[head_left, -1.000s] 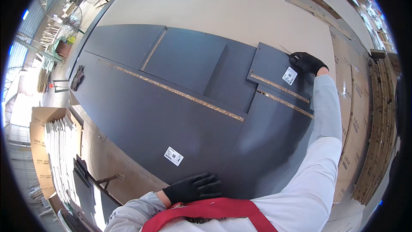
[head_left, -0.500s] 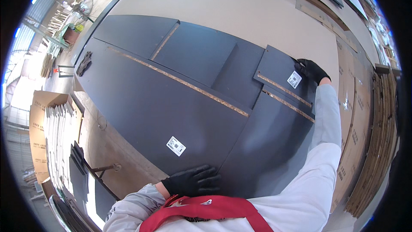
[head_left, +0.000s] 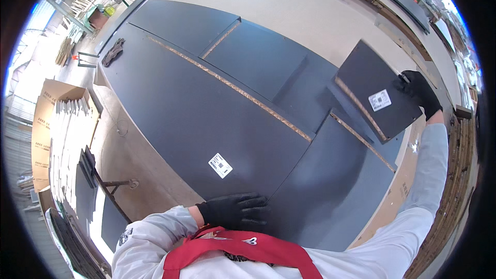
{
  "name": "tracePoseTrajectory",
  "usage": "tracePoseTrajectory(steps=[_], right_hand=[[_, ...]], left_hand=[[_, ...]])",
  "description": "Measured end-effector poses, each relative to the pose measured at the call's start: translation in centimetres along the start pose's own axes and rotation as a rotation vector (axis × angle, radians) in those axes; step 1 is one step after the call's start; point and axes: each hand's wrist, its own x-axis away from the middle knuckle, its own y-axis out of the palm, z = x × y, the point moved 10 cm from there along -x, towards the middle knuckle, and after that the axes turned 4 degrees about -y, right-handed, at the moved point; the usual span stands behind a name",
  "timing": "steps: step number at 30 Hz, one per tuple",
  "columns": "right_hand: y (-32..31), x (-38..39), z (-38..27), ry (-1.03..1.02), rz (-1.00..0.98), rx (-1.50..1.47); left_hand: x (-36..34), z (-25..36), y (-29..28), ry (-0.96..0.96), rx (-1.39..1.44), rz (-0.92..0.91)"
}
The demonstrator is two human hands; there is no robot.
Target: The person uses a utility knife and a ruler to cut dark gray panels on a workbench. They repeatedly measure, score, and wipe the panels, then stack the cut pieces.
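In a black glove, my right hand [head_left: 421,94] is closed on the far right edge of a small dark grey board [head_left: 364,75]. That board is tilted and raised over the other panels, its chipboard edge facing me and a white label [head_left: 380,100] on its face. My left hand [head_left: 235,211], also gloved in black, lies flat with fingers stretched at the near edge of a large dark grey panel [head_left: 206,108]. A white label [head_left: 220,165] is stuck on this panel. Beside it at the right lies another dark panel [head_left: 330,175]; further dark panels [head_left: 263,57] lie behind, with bare chipboard edges showing.
A dark crumpled cloth [head_left: 113,52] rests on the panels' far left corner. Left of me stand a carton [head_left: 46,129] of upright sheets and a dark metal frame [head_left: 116,183]. Stacked brown sheets [head_left: 460,175] line the right side. A beige board surface [head_left: 289,8] extends behind the panels.
My right hand has lifted the small board off the panels and moved it right, tilting it. My left hand has stayed flat near the front edge. The view has shifted slightly.
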Motion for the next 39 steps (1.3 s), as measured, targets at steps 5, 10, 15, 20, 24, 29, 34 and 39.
tracePoseTrajectory(steps=[5, 10, 15, 20, 24, 29, 34, 39], right_hand=[[2.4, 4.7, 1.8, 0.109, 0.277, -0.757], [12.6, 5.1, -6.0, 0.195, 0.365, -1.041], [18.1, 4.2, -6.8, 0.267, 0.338, -1.148], [18.9, 3.8, -8.6, 0.19, 0.238, -1.019], [19.2, 2.9, -9.7, 0.192, 0.16, -0.983], [19.9, 1.1, -7.4, 0.153, 0.116, -0.771], [17.1, 1.0, -7.4, 0.074, 0.113, -0.27], [15.3, 3.2, -4.1, -0.086, 0.194, -0.113]], left_hand=[[-0.5, 0.1, -0.1, 0.011, -0.065, -0.008], [0.3, -0.2, 0.9, -0.008, -0.088, -0.029], [0.3, -0.2, 0.6, 0.003, -0.071, -0.027], [0.3, -0.2, 0.8, 0.018, -0.067, -0.031], [0.4, -0.2, 1.0, 0.012, -0.079, -0.042], [-0.1, -0.3, 0.8, 0.005, -0.031, -0.066], [-0.3, -0.2, 0.4, -0.008, -0.042, -0.041], [-0.7, -0.2, -0.1, -0.026, -0.085, -0.058]])
